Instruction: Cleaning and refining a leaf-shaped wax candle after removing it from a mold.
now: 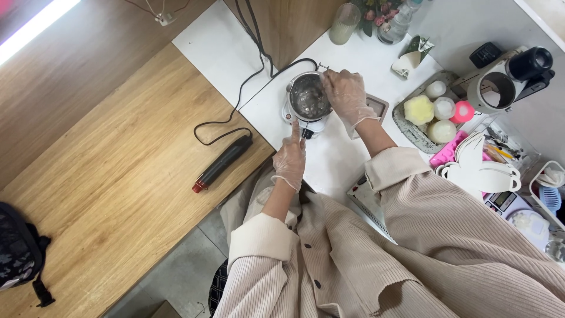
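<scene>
A small metal pot (pixel 307 97) sits on a white electric hot plate (pixel 292 115) on the white counter (pixel 223 53). My right hand (pixel 346 94), in a clear glove, rests at the pot's right rim; its fingers look pinched at the rim, but what they hold is too small to tell. My left hand (pixel 290 156), also gloved, points its index finger up against the front of the hot plate, near the pot's dark handle (pixel 306 132).
A black heat gun with a red tip (pixel 220 165) lies on the wooden table, its cord running back. A tray of round candles (pixel 435 109), a pink mould (pixel 447 152), a white butterfly-shaped piece (pixel 479 168), a scale (pixel 506 203), a glass (pixel 343 25) and a black bag (pixel 17 253) surround me.
</scene>
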